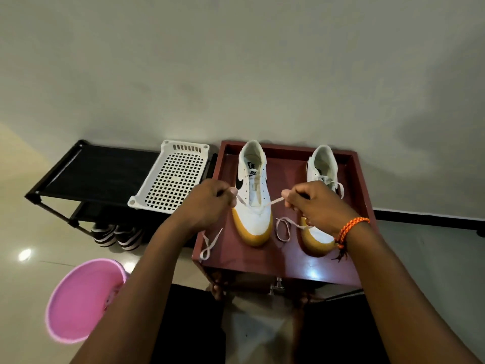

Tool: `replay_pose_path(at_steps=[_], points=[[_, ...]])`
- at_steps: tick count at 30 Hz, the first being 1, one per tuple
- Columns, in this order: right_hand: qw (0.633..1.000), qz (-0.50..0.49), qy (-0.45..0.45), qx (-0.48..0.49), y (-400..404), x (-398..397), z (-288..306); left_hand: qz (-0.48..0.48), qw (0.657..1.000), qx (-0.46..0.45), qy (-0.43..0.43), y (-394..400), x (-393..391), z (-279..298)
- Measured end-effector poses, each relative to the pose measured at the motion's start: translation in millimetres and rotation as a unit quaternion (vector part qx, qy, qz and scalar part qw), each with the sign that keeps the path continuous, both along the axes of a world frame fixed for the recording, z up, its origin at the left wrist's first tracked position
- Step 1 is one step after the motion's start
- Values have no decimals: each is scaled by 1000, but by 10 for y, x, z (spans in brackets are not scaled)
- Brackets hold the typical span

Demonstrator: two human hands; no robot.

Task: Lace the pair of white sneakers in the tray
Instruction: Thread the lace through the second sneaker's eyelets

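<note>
We see two sneakers, left (pixel 253 203) and right (pixel 321 179), in a red tray (pixel 278 261) against a pale wall (pixel 236 61). Our left hand (pixel 210 200) and right hand (pixel 312 203) each pinch an end of the lace (pixel 273 201). Beside it sit a white basket (pixel 170 177), black rack (pixel 99 172) and pink bucket (pixel 81 298) on glossy tile floor (pixel 23 232).

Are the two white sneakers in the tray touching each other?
Apart. The head view shows bare red tray floor and a lace loop between the left sneaker and the right sneaker.
</note>
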State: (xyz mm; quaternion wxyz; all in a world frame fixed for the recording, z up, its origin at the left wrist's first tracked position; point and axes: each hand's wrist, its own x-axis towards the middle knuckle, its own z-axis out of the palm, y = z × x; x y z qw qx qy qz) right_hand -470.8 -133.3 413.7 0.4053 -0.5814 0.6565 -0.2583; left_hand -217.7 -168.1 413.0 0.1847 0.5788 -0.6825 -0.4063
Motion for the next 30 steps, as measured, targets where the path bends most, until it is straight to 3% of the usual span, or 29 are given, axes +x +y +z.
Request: replay_pose_path(at_steps=[9, 19, 26, 30], points=[[996, 22, -81, -29, 237, 140, 966, 18, 986, -90, 138, 330, -35, 1015], [988, 24, -116, -96, 395, 268, 1676, 8, 964, -183, 193, 593, -162, 1614], [972, -15, -179, -154, 371, 342, 1752, 49, 924, -108, 364, 587, -293, 1566], [952, -45, -273, -128, 249, 375, 1482, 98, 925, -69, 359, 457, -385, 1245]])
